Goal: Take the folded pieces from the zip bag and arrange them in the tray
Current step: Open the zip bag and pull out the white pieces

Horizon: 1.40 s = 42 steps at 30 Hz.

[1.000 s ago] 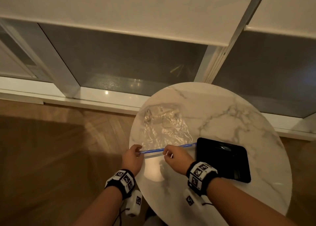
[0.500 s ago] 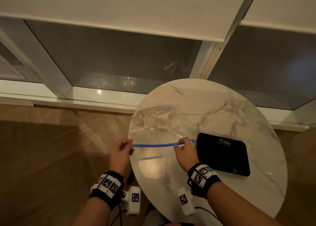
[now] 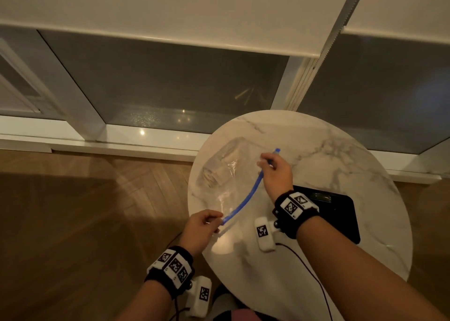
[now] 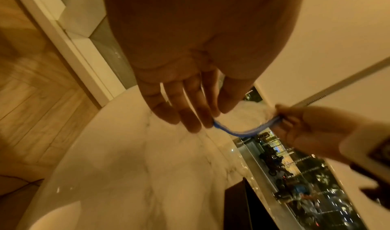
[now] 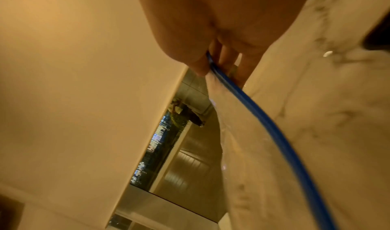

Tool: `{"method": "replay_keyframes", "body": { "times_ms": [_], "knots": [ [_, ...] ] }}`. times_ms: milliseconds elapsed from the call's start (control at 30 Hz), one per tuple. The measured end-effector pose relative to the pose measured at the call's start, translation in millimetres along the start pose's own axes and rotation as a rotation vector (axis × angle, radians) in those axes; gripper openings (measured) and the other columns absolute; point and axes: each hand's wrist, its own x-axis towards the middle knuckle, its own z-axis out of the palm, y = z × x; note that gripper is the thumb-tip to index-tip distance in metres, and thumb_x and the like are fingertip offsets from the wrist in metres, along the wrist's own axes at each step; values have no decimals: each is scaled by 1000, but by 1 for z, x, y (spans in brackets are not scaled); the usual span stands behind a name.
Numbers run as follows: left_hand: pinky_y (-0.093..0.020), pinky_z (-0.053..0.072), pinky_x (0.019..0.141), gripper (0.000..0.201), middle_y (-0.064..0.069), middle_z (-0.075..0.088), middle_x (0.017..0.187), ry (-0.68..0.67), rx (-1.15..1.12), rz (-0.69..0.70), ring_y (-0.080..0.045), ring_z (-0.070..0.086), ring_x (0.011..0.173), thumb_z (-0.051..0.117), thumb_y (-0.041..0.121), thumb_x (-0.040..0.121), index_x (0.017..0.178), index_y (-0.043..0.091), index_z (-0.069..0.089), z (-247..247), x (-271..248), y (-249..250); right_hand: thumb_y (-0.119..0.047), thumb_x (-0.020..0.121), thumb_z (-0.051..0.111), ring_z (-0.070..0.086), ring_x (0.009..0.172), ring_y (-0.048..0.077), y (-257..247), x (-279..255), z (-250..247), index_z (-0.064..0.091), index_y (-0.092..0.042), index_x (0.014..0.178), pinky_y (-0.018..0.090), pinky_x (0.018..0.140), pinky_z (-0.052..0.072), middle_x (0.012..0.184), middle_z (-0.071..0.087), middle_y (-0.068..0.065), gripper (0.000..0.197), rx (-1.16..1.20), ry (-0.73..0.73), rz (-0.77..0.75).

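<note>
Near the centre of the head view, the clear zip bag (image 3: 224, 174) is held up over the round marble bench (image 3: 341, 165), its blue zip strip (image 3: 246, 199) running diagonally from lower left to upper right. The left hand (image 3: 202, 228) pinches the strip's lower end between thumb and fingertips, and the right hand (image 3: 277, 172) pinches it near the upper end. Pale folded pieces (image 3: 219, 172) sit bunched inside the bag's upper-left part, while the black tray (image 3: 341, 213) lies on the bench right of centre, partly behind the right wrist.
</note>
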Motion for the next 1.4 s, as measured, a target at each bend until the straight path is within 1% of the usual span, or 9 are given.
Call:
{"method": "replay_keyframes", "body": {
  "times_ms": [167, 233, 367, 433, 600, 833, 1033, 1233, 1400],
  "knots": [
    [-30, 61, 65, 12, -8, 77, 80, -68, 84, 7, -22, 70, 67, 65, 23, 95, 95, 14, 72, 2, -6, 14, 0, 95, 55, 69, 83, 21, -54, -3, 12, 59, -20, 90, 35, 71, 55, 95, 71, 11, 22, 77, -187, -143],
    [-27, 58, 59, 16, -8, 75, 73, -8, 133, 39, -17, 68, 59, 66, 28, 95, 89, 14, 71, -6, -6, 24, -1, 97, 51, 69, 82, 24, -69, -8, 13, 48, -27, 94, 32, 67, 52, 94, 71, 12, 27, 62, -257, -201],
    [-35, 58, 64, 15, -3, 70, 69, 190, 182, 230, -14, 65, 61, 67, 32, 94, 81, 24, 70, -28, -9, 47, -6, 99, 46, 66, 81, 16, -88, -16, 13, 41, -34, 108, 31, 80, 53, 88, 72, 0, 30, -65, -339, -339],
    [-37, 58, 69, 5, 3, 68, 81, 283, 172, 370, -13, 64, 74, 66, 32, 94, 92, 28, 69, -36, -7, 59, -10, 98, 49, 65, 81, 17, -96, -20, 13, 50, -29, 110, 39, 82, 54, 85, 72, -5, 22, -132, -392, -403],
    [-27, 45, 93, 40, 10, 54, 128, 478, 296, 685, -8, 52, 117, 61, 33, 98, 136, 29, 52, -43, -7, 88, -19, 97, 57, 65, 77, 12, -100, -35, 15, 62, -24, 102, 42, 80, 55, 78, 71, -8, 9, -254, -535, -493],
    [-41, 59, 81, 12, 7, 72, 92, 314, 96, 703, -15, 69, 89, 59, 20, 100, 107, 22, 69, -30, -15, 94, -29, 98, 57, 65, 74, 5, -89, -53, 13, 61, -33, 106, 36, 77, 56, 74, 69, -9, 9, -316, -600, -545],
    [-19, 55, 76, 16, 6, 72, 88, 348, -10, 700, -6, 69, 84, 53, 18, 103, 104, 16, 69, -23, -21, 106, -29, 97, 58, 64, 76, 8, -90, -55, 11, 61, -29, 97, 36, 76, 55, 78, 68, -10, 3, -331, -599, -602],
    [-20, 54, 78, 17, 7, 71, 86, 334, 53, 729, -8, 68, 86, 53, 18, 103, 98, 17, 69, -22, -17, 113, -31, 95, 56, 56, 82, 13, -85, -50, 4, 56, -32, 91, 41, 77, 51, 90, 59, -14, 4, -395, -525, -700],
    [-6, 46, 72, 19, 8, 66, 84, 480, 29, 704, 2, 61, 80, 48, 19, 105, 93, 16, 64, -38, -17, 123, -26, 96, 56, 53, 79, 10, -67, -39, -20, 55, -32, 92, 42, 78, 50, 89, 55, -17, 8, -514, -451, -684]
  ]
}}
